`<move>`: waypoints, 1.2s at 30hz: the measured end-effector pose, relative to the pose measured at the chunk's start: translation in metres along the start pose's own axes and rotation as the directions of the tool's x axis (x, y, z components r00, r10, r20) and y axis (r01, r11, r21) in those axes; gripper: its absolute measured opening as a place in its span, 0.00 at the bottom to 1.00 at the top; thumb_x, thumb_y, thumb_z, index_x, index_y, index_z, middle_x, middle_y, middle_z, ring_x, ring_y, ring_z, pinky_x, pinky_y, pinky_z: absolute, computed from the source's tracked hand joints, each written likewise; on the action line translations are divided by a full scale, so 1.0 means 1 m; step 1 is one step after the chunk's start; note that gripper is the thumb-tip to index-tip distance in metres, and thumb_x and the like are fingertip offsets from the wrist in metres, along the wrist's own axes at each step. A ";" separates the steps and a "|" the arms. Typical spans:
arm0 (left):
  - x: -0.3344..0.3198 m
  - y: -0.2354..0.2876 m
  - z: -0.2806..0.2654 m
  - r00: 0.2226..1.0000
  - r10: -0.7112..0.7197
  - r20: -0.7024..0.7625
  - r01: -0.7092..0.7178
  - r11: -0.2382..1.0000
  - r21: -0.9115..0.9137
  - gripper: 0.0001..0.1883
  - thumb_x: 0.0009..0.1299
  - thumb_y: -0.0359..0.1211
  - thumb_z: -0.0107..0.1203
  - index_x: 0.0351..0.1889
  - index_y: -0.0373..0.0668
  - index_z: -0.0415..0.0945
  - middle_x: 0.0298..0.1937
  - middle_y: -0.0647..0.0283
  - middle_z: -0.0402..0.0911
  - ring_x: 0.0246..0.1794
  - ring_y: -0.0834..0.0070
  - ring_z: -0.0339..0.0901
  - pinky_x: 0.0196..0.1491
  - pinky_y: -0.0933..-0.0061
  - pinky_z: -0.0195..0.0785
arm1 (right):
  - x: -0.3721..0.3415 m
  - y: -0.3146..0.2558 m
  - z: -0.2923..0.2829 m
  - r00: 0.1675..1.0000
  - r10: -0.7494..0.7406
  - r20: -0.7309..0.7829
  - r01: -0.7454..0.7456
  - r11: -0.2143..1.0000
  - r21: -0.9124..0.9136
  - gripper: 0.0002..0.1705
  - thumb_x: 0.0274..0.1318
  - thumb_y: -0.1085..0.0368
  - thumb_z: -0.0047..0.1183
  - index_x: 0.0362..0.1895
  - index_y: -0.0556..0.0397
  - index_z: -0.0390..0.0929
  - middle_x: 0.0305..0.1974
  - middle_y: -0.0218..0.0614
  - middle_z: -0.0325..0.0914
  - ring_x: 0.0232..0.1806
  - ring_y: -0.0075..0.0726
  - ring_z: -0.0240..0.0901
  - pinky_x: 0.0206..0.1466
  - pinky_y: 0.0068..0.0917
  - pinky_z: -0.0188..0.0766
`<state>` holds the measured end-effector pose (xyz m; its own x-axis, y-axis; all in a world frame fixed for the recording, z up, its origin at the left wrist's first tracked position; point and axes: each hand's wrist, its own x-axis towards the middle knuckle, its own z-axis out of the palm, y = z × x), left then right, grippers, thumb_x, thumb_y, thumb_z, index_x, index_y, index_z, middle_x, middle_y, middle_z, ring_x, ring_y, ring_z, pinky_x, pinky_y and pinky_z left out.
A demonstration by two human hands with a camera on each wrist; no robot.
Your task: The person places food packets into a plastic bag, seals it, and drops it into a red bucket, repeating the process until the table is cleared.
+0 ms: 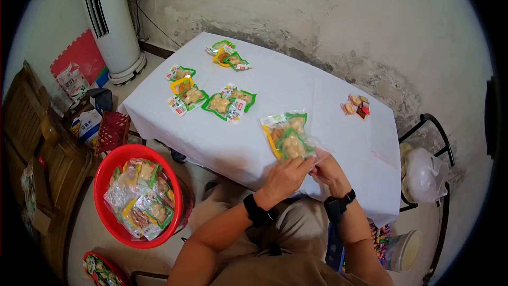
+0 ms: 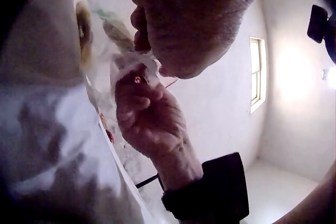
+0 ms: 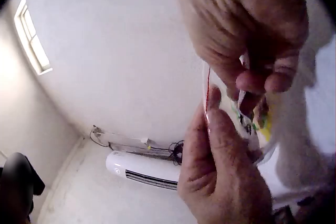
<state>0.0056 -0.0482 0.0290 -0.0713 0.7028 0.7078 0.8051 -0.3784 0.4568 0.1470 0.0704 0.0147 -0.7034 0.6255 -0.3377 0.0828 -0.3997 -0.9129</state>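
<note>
A clear plastic bag (image 1: 312,140) with green- and yellow-edged food packets (image 1: 292,144) in it is held over the table's front edge. My left hand (image 1: 286,181) pinches its near end, and my right hand (image 1: 329,170) grips the same end just to the right. Seen from the right wrist, a thin red line (image 3: 207,92) runs along the bag's edge between the left hand (image 3: 226,166) and the right hand (image 3: 247,29). From the left wrist, the right hand's (image 2: 149,119) fingers are curled at the plastic, below the left hand (image 2: 189,24).
Food packets (image 1: 218,104) lie in several groups on the left of the white-covered table (image 1: 254,151); small snacks (image 1: 355,107) lie at its right. A red tub (image 1: 100,196) of packets stands at lower left. A chair (image 1: 447,140) with a white bag (image 1: 426,175) stands right.
</note>
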 end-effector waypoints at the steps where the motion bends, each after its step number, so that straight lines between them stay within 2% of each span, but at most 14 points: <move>1: -0.001 0.000 0.001 1.000 0.001 0.002 -0.001 1.000 -0.002 0.16 0.59 0.28 0.53 0.46 0.48 0.76 0.26 0.64 0.70 0.28 0.68 0.74 0.27 0.69 0.69 | 0.009 0.003 0.009 0.995 -0.091 0.032 0.080 0.965 0.251 0.20 0.56 0.70 0.51 0.54 0.56 0.68 0.35 0.31 0.75 0.24 0.17 0.69 0.22 0.12 0.66; 5: 0.000 -0.002 0.004 0.998 0.035 -0.044 -0.035 0.999 0.014 0.17 0.59 0.28 0.54 0.47 0.47 0.76 0.25 0.65 0.69 0.27 0.69 0.74 0.27 0.70 0.69 | 0.014 -0.006 0.042 0.994 -0.080 -0.079 0.103 0.931 0.350 0.24 0.58 0.71 0.47 0.59 0.57 0.61 0.39 0.29 0.72 0.30 0.17 0.68 0.22 0.14 0.64; 10: 0.001 -0.005 0.002 0.998 0.009 -0.058 -0.011 0.999 -0.034 0.16 0.59 0.28 0.54 0.47 0.46 0.75 0.26 0.64 0.70 0.26 0.68 0.74 0.27 0.69 0.69 | 0.034 -0.001 0.029 0.990 -0.132 0.053 0.108 0.941 0.320 0.31 0.58 0.70 0.48 0.64 0.57 0.54 0.44 0.33 0.72 0.36 0.22 0.72 0.32 0.17 0.73; 13: 0.002 -0.009 -0.002 0.997 0.000 -0.080 0.000 1.000 -0.005 0.16 0.60 0.28 0.53 0.47 0.46 0.75 0.27 0.63 0.71 0.28 0.67 0.75 0.28 0.68 0.70 | 0.026 -0.020 0.048 0.998 -0.068 -0.007 0.069 0.995 0.074 0.35 0.56 0.70 0.49 0.67 0.57 0.49 0.48 0.38 0.70 0.37 0.25 0.72 0.35 0.17 0.73; 15: 0.002 -0.012 -0.004 0.995 -0.021 -0.092 0.019 1.000 -0.024 0.15 0.60 0.28 0.53 0.47 0.46 0.75 0.30 0.63 0.74 0.30 0.66 0.76 0.29 0.68 0.71 | 0.026 -0.021 0.066 0.975 -0.209 -0.072 0.220 0.937 0.270 0.37 0.56 0.71 0.49 0.68 0.55 0.47 0.49 0.40 0.69 0.37 0.26 0.72 0.34 0.19 0.71; 19: 0.003 -0.011 -0.004 0.996 -0.082 -0.034 0.081 0.997 -0.009 0.15 0.60 0.28 0.53 0.46 0.46 0.75 0.33 0.64 0.75 0.31 0.66 0.76 0.30 0.68 0.71 | 0.029 -0.007 0.046 0.965 -0.262 -0.005 0.256 0.941 0.219 0.37 0.57 0.73 0.46 0.69 0.53 0.45 0.52 0.42 0.68 0.39 0.27 0.72 0.37 0.22 0.71; 21: 0.003 -0.014 -0.001 0.994 -0.047 -0.098 0.043 0.998 -0.046 0.15 0.60 0.28 0.53 0.47 0.46 0.74 0.32 0.64 0.75 0.30 0.66 0.76 0.30 0.68 0.71 | 0.010 -0.005 0.034 0.960 -0.281 -0.015 0.269 0.934 -0.235 0.33 0.59 0.70 0.46 0.67 0.54 0.50 0.50 0.39 0.70 0.39 0.27 0.72 0.41 0.23 0.71; 22: 0.002 -0.014 0.001 0.994 -0.049 -0.098 0.045 0.998 -0.044 0.15 0.60 0.28 0.53 0.47 0.46 0.74 0.32 0.64 0.75 0.30 0.66 0.76 0.30 0.68 0.71 | 0.000 -0.006 0.026 0.960 -0.279 -0.013 0.269 0.934 -0.235 0.33 0.59 0.70 0.46 0.67 0.54 0.50 0.50 0.39 0.70 0.39 0.27 0.72 0.41 0.23 0.71; 24: 0.000 -0.015 0.002 0.994 -0.069 -0.088 0.066 0.997 -0.030 0.15 0.60 0.30 0.53 0.47 0.46 0.74 0.30 0.63 0.74 0.29 0.65 0.75 0.29 0.66 0.70 | -0.021 -0.016 0.010 0.991 -0.112 0.076 0.135 0.827 -0.546 0.23 0.60 0.68 0.46 0.60 0.58 0.63 0.44 0.37 0.75 0.38 0.27 0.73 0.42 0.24 0.71; 26: -0.001 -0.015 0.001 0.995 -0.090 -0.030 0.090 0.996 -0.018 0.15 0.61 0.30 0.52 0.47 0.47 0.74 0.30 0.63 0.74 0.29 0.65 0.75 0.29 0.66 0.69 | -0.044 -0.049 0.005 0.980 -0.102 0.173 0.191 0.744 -0.640 0.15 0.60 0.65 0.47 0.48 0.59 0.73 0.36 0.36 0.78 0.37 0.26 0.73 0.41 0.25 0.71; 27: -0.001 -0.014 0.001 0.994 -0.101 0.038 0.102 0.995 -0.014 0.14 0.61 0.31 0.51 0.47 0.47 0.74 0.30 0.63 0.75 0.28 0.65 0.75 0.29 0.66 0.69 | -0.053 -0.065 0.006 0.978 -0.131 0.162 0.199 0.815 -0.544 0.12 0.61 0.65 0.47 0.42 0.59 0.76 0.33 0.36 0.79 0.35 0.25 0.73 0.40 0.25 0.72; 29: -0.003 -0.010 0.002 0.983 -0.127 0.132 0.124 0.992 0.031 0.13 0.63 0.33 0.48 0.46 0.46 0.74 0.31 0.63 0.75 0.30 0.65 0.75 0.30 0.65 0.69 | -0.061 -0.104 0.013 0.970 -0.228 0.088 0.232 0.748 -0.622 0.14 0.62 0.60 0.46 0.40 0.58 0.76 0.31 0.33 0.79 0.33 0.23 0.74 0.36 0.21 0.69; 32: -0.010 -0.011 0.018 0.972 -0.086 0.220 0.086 0.996 0.011 0.13 0.64 0.32 0.46 0.46 0.43 0.73 0.32 0.62 0.76 0.32 0.64 0.76 0.33 0.63 0.71 | -0.048 -0.149 0.040 0.913 -0.384 0.140 0.375 0.653 -0.658 0.16 0.61 0.56 0.46 0.43 0.55 0.75 0.31 0.31 0.78 0.31 0.22 0.72 0.33 0.20 0.66; 36: -0.012 -0.011 0.021 0.973 -0.078 0.216 0.076 0.997 0.017 0.12 0.64 0.32 0.46 0.44 0.41 0.73 0.32 0.60 0.76 0.33 0.64 0.76 0.33 0.63 0.71 | -0.004 -0.185 0.105 0.899 -0.348 0.266 0.420 0.510 -0.751 0.15 0.60 0.59 0.47 0.43 0.57 0.74 0.31 0.30 0.77 0.31 0.22 0.72 0.32 0.20 0.67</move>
<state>0.0103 -0.0402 0.0040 -0.0050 0.8438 0.5366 0.8072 -0.3133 0.5002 0.0602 0.0715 0.2088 -0.8492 0.5228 0.0749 0.2771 0.5618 -0.7795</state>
